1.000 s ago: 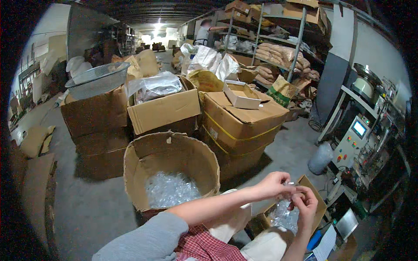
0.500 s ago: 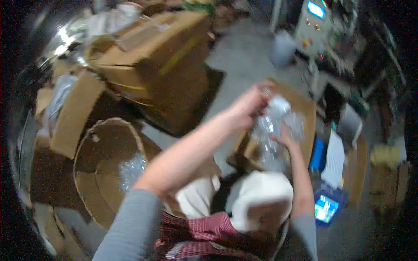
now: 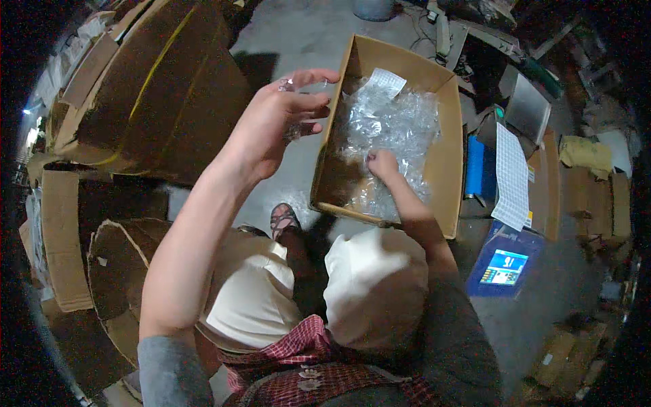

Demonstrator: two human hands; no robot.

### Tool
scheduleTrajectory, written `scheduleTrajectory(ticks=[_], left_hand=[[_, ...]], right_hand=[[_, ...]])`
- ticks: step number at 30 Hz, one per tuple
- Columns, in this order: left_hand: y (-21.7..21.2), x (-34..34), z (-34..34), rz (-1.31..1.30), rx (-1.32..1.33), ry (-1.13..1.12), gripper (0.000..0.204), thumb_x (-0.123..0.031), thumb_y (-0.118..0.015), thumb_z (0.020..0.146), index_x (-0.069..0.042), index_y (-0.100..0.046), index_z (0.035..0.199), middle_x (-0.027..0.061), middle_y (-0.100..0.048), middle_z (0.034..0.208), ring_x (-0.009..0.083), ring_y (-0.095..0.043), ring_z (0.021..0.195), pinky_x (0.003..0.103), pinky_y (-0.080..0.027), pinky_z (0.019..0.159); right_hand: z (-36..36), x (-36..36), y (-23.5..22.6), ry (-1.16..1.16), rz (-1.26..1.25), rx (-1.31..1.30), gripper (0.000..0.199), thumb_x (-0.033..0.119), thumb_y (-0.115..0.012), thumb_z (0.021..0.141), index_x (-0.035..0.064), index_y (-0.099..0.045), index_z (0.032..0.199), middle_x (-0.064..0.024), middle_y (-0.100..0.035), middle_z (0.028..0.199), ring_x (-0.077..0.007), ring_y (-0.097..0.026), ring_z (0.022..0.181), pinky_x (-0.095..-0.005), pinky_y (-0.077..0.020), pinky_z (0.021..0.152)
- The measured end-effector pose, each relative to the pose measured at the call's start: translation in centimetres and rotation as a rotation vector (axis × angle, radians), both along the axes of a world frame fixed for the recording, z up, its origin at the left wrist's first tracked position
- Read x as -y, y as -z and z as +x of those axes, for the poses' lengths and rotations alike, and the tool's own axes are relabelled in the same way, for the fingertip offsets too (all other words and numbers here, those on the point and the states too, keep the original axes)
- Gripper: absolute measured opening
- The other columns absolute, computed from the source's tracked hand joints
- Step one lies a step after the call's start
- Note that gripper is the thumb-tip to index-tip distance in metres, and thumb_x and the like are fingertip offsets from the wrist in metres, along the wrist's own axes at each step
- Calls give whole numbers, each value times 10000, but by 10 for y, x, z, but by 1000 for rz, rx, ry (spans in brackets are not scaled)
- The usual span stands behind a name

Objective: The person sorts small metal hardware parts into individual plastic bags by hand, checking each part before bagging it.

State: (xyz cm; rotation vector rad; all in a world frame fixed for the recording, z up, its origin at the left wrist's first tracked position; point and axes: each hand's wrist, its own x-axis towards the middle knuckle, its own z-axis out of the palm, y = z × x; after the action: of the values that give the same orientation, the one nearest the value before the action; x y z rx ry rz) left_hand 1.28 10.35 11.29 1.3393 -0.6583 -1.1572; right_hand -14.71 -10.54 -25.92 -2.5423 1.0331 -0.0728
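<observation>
At the far left, seen from above, a large brown carton (image 3: pixel 159 81) with a yellow strap stands on the floor, with part of a rounded cardboard bin (image 3: pixel 112 271) below it. Next comes the left hand (image 3: pixel 272 112), raised just left of an open box; its fingers are curved and parted around a clear plastic piece (image 3: pixel 287 85), whose outline shows mainly as glints. The open cardboard box (image 3: pixel 449 176) stands beyond the person's knees, holding a loose heap of similar clear pieces (image 3: pixel 403 125) with a white printed sheet (image 3: pixel 386 83) on top. The right hand (image 3: pixel 384 164) reaches into the heap, fingers bunched; whether it pinches a piece, I cannot tell.

The pieces look very light, thin-walled and smooth, so they would probably slip, cling together and dent under a hard squeeze. A gentle thumb-and-finger hold on an outer edge seems best, lifting one clear of its neighbours.

Farther right are a blue roll (image 3: pixel 475 166), a long printed sheet (image 3: pixel 512 180) and a blue box (image 3: pixel 488 285).
</observation>
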Motion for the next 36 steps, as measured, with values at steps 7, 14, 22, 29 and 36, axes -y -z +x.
scheduleTrajectory(ticks=[7, 14, 22, 29, 36], left_hand=[[10, 11, 11, -42, -77, 17, 356, -260, -523, 967, -78, -544, 1272, 36, -632, 1082, 127, -604, 982, 263, -470, 838], [26, 20, 12, -45, -344, 16, 532, -429, -427, 1007, -14, -424, 1340, 95, -647, 1044, 193, -638, 898, 326, -560, 709], [0, 20, -51, -142, -386, 331, 809, -698, -488, 857, -31, -461, 1313, 130, -548, 1171, 225, -575, 996, 483, -597, 789], [-9, 26, -47, -249, -290, 424, 733, -681, -455, 886, -65, -512, 1280, 107, -604, 1163, 257, -640, 996, 487, -598, 778], [-15, 25, -36, -206, -516, 380, 774, -697, -398, 899, -49, -470, 1317, 167, -598, 1196, 320, -635, 1030, 516, -580, 816]], right_hand=[[-25, 23, -147, 341, 810, 823, 232, 22, -631, 604, 48, -670, 831, -76, -676, 848, -236, -651, 824, -356, -502, 725], [-28, -29, -336, 250, 1068, 1186, 399, -63, -619, 610, 15, -593, 1000, -85, -647, 896, -256, -648, 839, -352, -527, 761], [-9, -53, -393, 268, 596, 1484, 299, -85, -647, 567, 34, -603, 837, -51, -606, 830, -192, -599, 761, -288, -490, 678], [3, -78, -416, 100, 401, 1463, 283, -102, -654, 573, 30, -591, 815, -27, -585, 846, -150, -573, 747, -272, -479, 661], [-3, -57, -420, 202, 508, 1610, 393, -121, -667, 557, 7, -586, 919, -73, -617, 901, -202, -610, 791, -309, -501, 690]])
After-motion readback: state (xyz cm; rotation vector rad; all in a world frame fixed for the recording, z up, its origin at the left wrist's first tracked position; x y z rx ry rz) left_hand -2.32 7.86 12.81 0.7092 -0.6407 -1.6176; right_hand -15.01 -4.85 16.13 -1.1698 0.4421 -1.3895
